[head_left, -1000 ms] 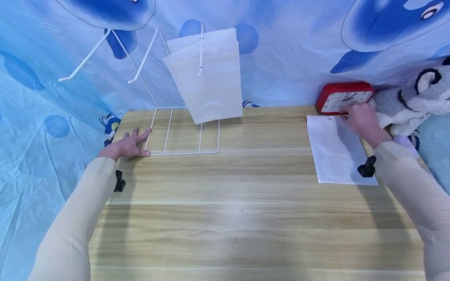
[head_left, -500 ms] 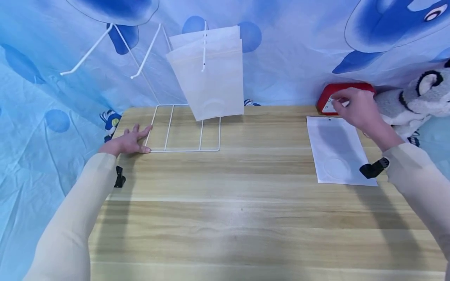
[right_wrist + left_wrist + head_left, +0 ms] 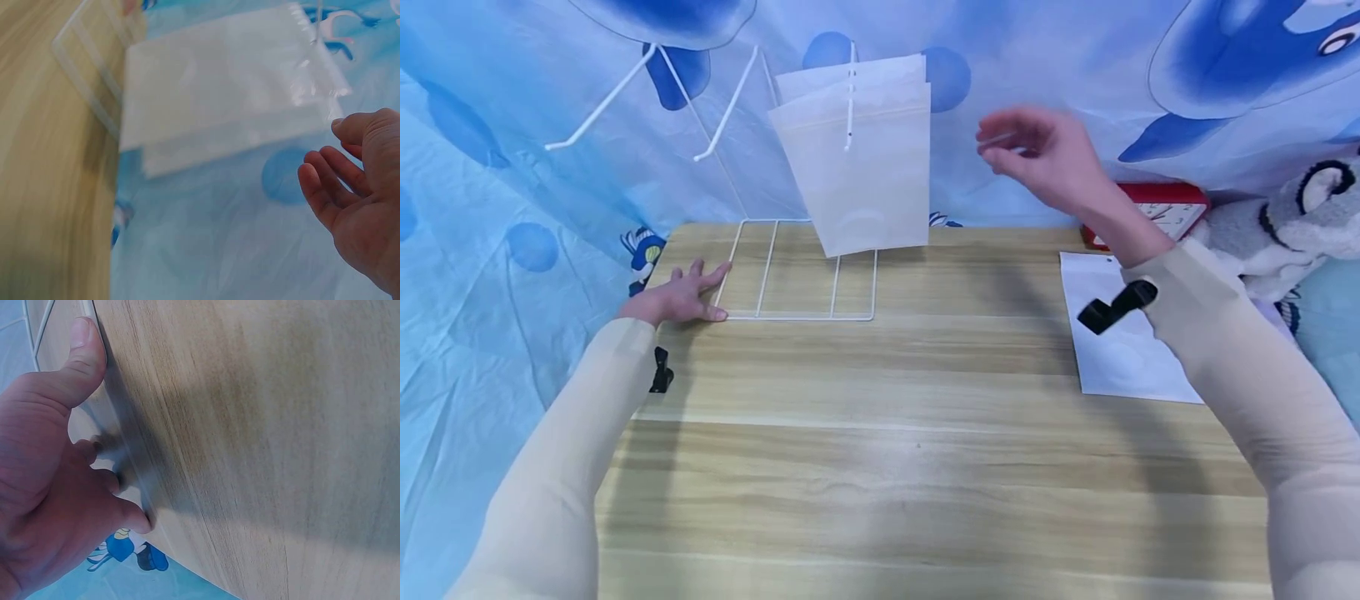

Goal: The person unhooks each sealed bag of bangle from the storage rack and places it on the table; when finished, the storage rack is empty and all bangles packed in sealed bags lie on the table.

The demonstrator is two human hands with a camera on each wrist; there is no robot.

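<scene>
A white wire rack (image 3: pixel 797 318) stands at the back left of the wooden table, its prongs reaching forward. Translucent white zip bags (image 3: pixel 861 187) hang on its right prong. My left hand (image 3: pixel 679 298) rests at the left side of the rack's base with fingers spread. In the left wrist view, the thumb (image 3: pixel 84 353) lies at the base wire. My right hand (image 3: pixel 1048 158) is in the air right of the hanging bags, fingers loosely bent and nothing in them. The right wrist view shows the bags (image 3: pixel 206 81) a short way from its fingertips.
Another white bag (image 3: pixel 1101 358) lies flat on the right of the table, partly under the right forearm. Behind it are a red clock (image 3: pixel 1183 218) and a grey-and-white plush toy (image 3: pixel 1292 217). A blue patterned cloth (image 3: pixel 1000 75) hangs along the back.
My right hand has left the clock and the flat bag's top edge, rising and moving left toward the hanging bags. The left hand stays at the rack's base. The head view has shifted slightly.
</scene>
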